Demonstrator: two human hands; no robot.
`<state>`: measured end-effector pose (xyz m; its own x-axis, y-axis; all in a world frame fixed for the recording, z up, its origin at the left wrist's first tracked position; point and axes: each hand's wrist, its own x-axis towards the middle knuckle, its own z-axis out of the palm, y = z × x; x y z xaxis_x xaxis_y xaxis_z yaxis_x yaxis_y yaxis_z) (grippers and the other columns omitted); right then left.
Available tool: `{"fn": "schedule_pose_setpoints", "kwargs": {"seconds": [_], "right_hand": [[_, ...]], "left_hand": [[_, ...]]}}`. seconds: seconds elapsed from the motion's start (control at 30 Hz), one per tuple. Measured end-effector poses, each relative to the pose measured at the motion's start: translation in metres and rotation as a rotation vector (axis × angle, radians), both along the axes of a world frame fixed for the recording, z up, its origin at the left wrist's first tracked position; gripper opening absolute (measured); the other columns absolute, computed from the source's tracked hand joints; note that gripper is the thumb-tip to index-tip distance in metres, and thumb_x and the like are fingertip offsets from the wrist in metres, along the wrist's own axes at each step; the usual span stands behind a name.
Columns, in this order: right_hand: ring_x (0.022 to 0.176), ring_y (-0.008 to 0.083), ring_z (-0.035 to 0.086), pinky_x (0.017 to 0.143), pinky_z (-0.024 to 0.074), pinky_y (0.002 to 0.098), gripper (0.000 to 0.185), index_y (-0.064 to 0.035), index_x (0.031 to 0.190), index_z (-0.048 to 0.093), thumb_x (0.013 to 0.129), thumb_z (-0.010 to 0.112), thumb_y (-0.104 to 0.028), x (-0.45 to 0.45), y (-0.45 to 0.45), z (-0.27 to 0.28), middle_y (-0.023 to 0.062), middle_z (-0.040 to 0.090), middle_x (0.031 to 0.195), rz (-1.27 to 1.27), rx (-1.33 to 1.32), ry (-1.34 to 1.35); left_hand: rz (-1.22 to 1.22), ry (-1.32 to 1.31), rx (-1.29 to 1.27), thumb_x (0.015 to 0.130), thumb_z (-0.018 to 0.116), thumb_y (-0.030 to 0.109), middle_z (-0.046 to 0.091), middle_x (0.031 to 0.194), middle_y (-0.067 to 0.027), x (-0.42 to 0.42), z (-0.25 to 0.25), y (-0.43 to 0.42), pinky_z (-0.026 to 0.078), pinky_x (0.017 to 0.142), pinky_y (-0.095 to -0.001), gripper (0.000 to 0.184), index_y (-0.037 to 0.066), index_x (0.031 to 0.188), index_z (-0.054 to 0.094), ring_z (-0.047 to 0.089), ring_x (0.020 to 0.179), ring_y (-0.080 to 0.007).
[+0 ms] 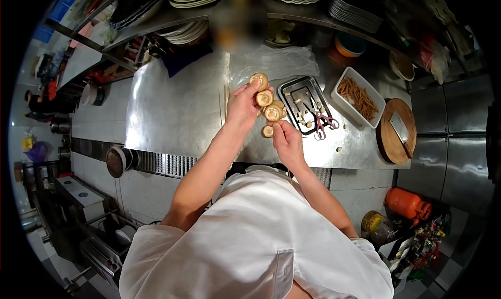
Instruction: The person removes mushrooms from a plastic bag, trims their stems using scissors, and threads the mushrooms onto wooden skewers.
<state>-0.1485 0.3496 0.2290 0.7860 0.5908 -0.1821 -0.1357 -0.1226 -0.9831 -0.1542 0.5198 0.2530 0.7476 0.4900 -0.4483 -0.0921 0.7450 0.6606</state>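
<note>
My left hand (242,105) pinches a brown mushroom cap (258,81) at the top of a row. Below it in the row come a second mushroom cap (264,98) and a third mushroom cap (273,112). My right hand (287,141) is closed at the lower end, beside a small mushroom (267,131). A thin skewer (290,178) shows just below my right fist; whether it runs through all the caps is hidden. More mushrooms lie partly covered behind the row. Loose thin skewers (225,103) rest on the steel table (177,111) left of my left hand.
Right of my hands, a black-rimmed tray (284,98) holds mushroom stem pieces and scissors (321,126). Beyond are a white bin (342,98) of brown strips and a round chopping board (389,142) with a cleaver (399,128). A plastic bag (282,62) lies behind, under plate shelves.
</note>
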Motion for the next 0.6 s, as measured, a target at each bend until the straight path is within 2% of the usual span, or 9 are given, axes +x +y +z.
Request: {"fn": "schedule_pose_setpoints", "kwargs": {"seconds": [0.23, 0.3, 0.33, 0.37, 0.4, 0.43, 0.5, 0.53, 0.6], "right_hand": [[0.054, 0.0086, 0.046, 0.051, 0.0393, 0.0284, 0.019, 0.0016, 0.105, 0.069, 0.101, 0.056, -0.011, 0.004, 0.005, -0.007, 0.0048, 0.052, 0.06, 0.013, -0.052, -0.124], [0.052, 0.0205, 0.056, 0.052, 0.0436, 0.0339, 0.018, 0.0015, 0.105, 0.068, 0.099, 0.058, -0.011, 0.008, 0.009, -0.002, 0.0128, 0.056, 0.059, -0.007, -0.083, -0.223], [0.052, 0.0205, 0.056, 0.052, 0.0436, 0.0339, 0.018, 0.0015, 0.105, 0.068, 0.099, 0.058, -0.011, 0.01, 0.009, 0.002, 0.0128, 0.056, 0.059, -0.005, -0.082, -0.225], [0.058, 0.0281, 0.061, 0.055, 0.0462, 0.0375, 0.018, 0.0019, 0.107, 0.068, 0.097, 0.059, -0.011, 0.012, 0.009, 0.009, 0.0164, 0.06, 0.065, 0.024, -0.123, -0.308], [0.065, 0.0358, 0.065, 0.057, 0.0487, 0.041, 0.019, 0.0023, 0.108, 0.067, 0.096, 0.059, -0.01, 0.014, 0.009, 0.013, 0.0201, 0.064, 0.071, 0.053, -0.165, -0.39], [0.065, 0.0358, 0.065, 0.057, 0.0487, 0.041, 0.019, 0.0023, 0.108, 0.067, 0.096, 0.059, -0.01, 0.013, 0.008, 0.011, 0.0201, 0.064, 0.071, 0.054, -0.166, -0.393], [0.077, 0.0415, 0.066, 0.063, 0.0512, 0.0458, 0.022, 0.0028, 0.112, 0.066, 0.093, 0.059, -0.006, 0.007, 0.005, 0.007, 0.0227, 0.066, 0.086, 0.106, -0.179, -0.712], [0.079, 0.0392, 0.066, 0.065, 0.0533, 0.0454, 0.028, 0.0054, 0.114, 0.064, 0.087, 0.058, 0.001, 0.002, 0.004, 0.012, 0.0223, 0.064, 0.094, 0.202, -0.311, -0.755], [0.078, 0.039, 0.065, 0.065, 0.0538, 0.0448, 0.029, 0.0063, 0.113, 0.063, 0.084, 0.058, 0.002, -0.009, 0.014, 0.004, 0.0218, 0.062, 0.092, 0.239, -0.355, -0.836]], "left_hand": [[-0.027, -0.053, -0.026, 0.098, 0.066, 0.021, 0.067, 0.11, -0.0162, 0.004, 0.0, 0.005, 0.055, 0.092, -0.0366, 0.035, -0.005, 0.12, 0.059, 0.067, 0.105, -0.0272], [-0.018, -0.075, -0.033, 0.1, 0.063, 0.024, 0.066, 0.113, -0.0157, 0.007, -0.009, 0.009, 0.055, 0.093, -0.0381, 0.037, -0.004, 0.123, 0.058, 0.065, 0.108, -0.0274], [-0.011, -0.093, -0.043, 0.101, 0.06, 0.028, 0.065, 0.116, -0.0153, 0.008, -0.015, 0.01, 0.054, 0.095, -0.0396, 0.04, -0.003, 0.126, 0.056, 0.064, 0.111, -0.0276], [-0.01, -0.096, -0.043, 0.101, 0.06, 0.028, 0.065, 0.116, -0.0153, 0.007, -0.022, 0.011, 0.054, 0.095, -0.0396, 0.04, -0.003, 0.126, 0.056, 0.064, 0.111, -0.0276], [-0.003, -0.163, -0.085, 0.103, 0.054, 0.034, 0.063, 0.119, -0.0146, 0.006, -0.027, 0.011, 0.054, 0.096, -0.0421, 0.044, -0.001, 0.13, 0.053, 0.062, 0.113, -0.0278], [0.003, -0.23, -0.128, 0.105, 0.049, 0.041, 0.061, 0.122, -0.0139, 0.004, -0.032, 0.012, 0.053, 0.097, -0.0446, 0.049, 0.0, 0.133, 0.05, 0.06, 0.116, -0.028], [0.012, -0.209, -0.152, 0.105, 0.044, 0.047, 0.059, 0.123, -0.0134, -0.006, -0.041, 0.01, 0.053, 0.097, -0.0471, 0.053, 0.002, 0.132, 0.05, 0.059, 0.117, -0.0281], [0.021, -0.184, -0.172, 0.105, 0.039, 0.052, 0.057, 0.125, -0.013, -0.013, -0.044, 0.01, 0.053, 0.097, -0.0496, 0.057, 0.003, 0.131, 0.05, 0.058, 0.117, -0.0283], [0.083, -0.12, -0.154, 0.105, 0.039, 0.054, 0.056, 0.124, -0.0128, -0.022, -0.051, 0.01, 0.054, 0.095, -0.0506, 0.058, 0.003, 0.129, 0.051, 0.058, 0.114, -0.0278]]}}
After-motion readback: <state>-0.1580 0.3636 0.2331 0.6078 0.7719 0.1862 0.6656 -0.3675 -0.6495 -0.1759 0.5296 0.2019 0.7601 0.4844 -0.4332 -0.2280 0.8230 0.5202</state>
